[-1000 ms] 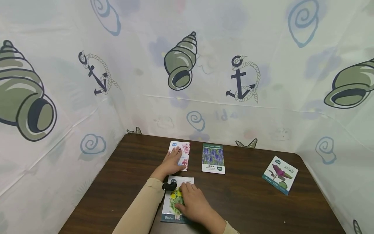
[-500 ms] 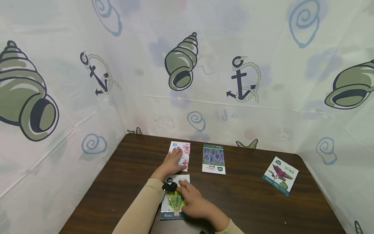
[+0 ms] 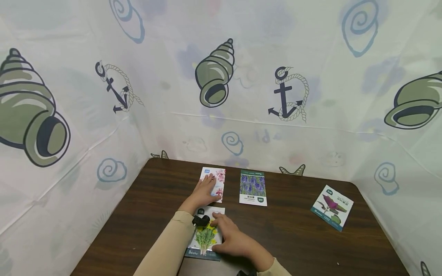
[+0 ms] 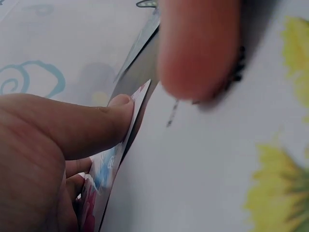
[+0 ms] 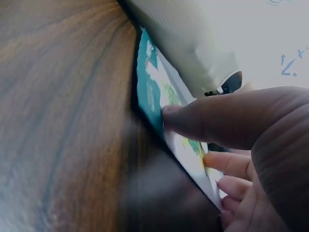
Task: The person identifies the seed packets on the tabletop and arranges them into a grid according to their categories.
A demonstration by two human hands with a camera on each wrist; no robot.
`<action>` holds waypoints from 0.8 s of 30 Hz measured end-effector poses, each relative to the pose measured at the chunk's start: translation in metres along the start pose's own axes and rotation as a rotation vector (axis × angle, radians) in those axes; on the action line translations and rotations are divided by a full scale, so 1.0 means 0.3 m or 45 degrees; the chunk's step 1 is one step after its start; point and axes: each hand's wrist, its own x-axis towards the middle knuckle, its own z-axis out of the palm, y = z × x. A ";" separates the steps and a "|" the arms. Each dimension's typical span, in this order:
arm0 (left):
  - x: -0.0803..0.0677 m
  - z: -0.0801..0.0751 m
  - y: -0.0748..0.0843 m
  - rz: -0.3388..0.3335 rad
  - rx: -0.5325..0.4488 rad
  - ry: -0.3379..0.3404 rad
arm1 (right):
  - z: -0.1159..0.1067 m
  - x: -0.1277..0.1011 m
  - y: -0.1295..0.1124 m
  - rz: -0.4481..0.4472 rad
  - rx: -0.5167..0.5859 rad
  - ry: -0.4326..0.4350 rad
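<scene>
Head view: two hands are seen flat on seed packets lying on a dark wooden counter (image 3: 283, 234), which is enclosed on three sides by a shell-and-anchor curtain (image 3: 241, 76).
Right grip: the right hand (image 3: 235, 239) is laid over the yellow-flower packet (image 3: 204, 237); the fingers are nearly straight and press on the packet's right half, and nothing is enclosed by them. In the right wrist view the thumb (image 5: 193, 121) is seen touching the packet's teal bottom edge (image 5: 149, 92).
Left grip: the left hand (image 3: 203, 191) is spread, fingers extended, on the pink-flower packet (image 3: 218, 183); it is pressed, not grasped. In the left wrist view a fingertip (image 4: 118, 108) is seen at that packet's edge.
Landmark: the yellow-flower packet lies near the front of the counter, slightly tilted.
Beyond it: the pink-flower packet is just behind it, nearly touching.
Behind and right of it: a purple-flower packet (image 3: 253, 187) lies apart from both hands.
Far right of it: a magenta-leaf packet (image 3: 332, 207) lies turned at an angle, well apart.
Obstruction: the left sleeve (image 3: 165, 249) and a black wrist device (image 3: 201, 220) overlap the yellow-flower packet's left side.
Open room: bare counter is seen to the right of it, up to the magenta-leaf packet.
Edges: the curtain meets the counter at the back and both sides.
</scene>
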 end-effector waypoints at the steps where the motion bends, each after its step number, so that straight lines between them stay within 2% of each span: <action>1: 0.000 0.000 0.000 -0.001 0.001 0.000 | 0.000 -0.001 0.000 -0.003 0.001 0.005; 11: -0.001 0.002 -0.007 -0.007 -0.003 -0.016 | -0.012 -0.005 0.019 0.010 0.038 -0.035; 19: 0.001 -0.002 -0.002 0.005 -0.033 0.018 | -0.027 -0.007 0.026 0.024 0.066 -0.071; 24: 0.002 -0.002 -0.001 0.001 -0.025 0.023 | -0.026 -0.007 0.031 0.012 0.097 -0.052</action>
